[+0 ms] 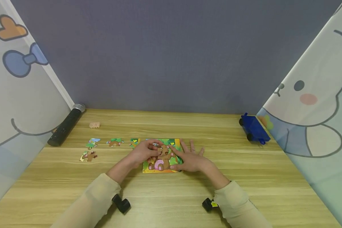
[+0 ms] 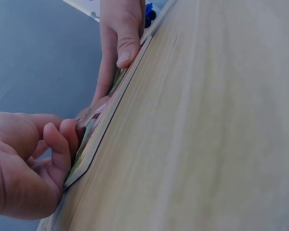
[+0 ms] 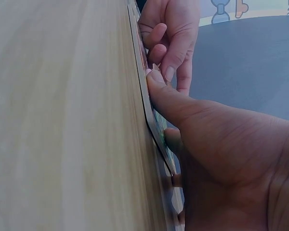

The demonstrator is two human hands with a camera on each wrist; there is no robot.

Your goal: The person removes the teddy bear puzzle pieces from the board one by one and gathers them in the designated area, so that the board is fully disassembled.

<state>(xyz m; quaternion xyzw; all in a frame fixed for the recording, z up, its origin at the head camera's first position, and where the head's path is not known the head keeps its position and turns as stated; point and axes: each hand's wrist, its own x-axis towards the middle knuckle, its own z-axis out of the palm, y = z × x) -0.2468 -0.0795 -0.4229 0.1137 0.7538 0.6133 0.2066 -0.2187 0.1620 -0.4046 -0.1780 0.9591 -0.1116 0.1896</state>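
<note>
A jigsaw puzzle board point(image 1: 148, 170) with a brown bear picture lies flat on the wooden table. My left hand point(image 1: 143, 152) is over its left half, thumb and fingers pinching a brown puzzle piece point(image 1: 163, 150) at the bear's head. The left wrist view shows that piece point(image 2: 89, 113) tilted close over the board, its lower edge hidden by the fingers. With fingers spread, my right hand point(image 1: 190, 159) rests on the board's right edge. Its thumb point(image 3: 159, 83) presses on the picture near the left fingertips.
Several loose puzzle pieces lie left of the board, among them a green-and-blue one point(image 1: 93, 143), a bear one point(image 1: 88, 156) and a brown-and-green one point(image 1: 115, 142). Behind them is a small pinkish block point(image 1: 95, 125). A microphone point(image 1: 65, 126) lies far left, a blue toy cart point(image 1: 254, 128) far right.
</note>
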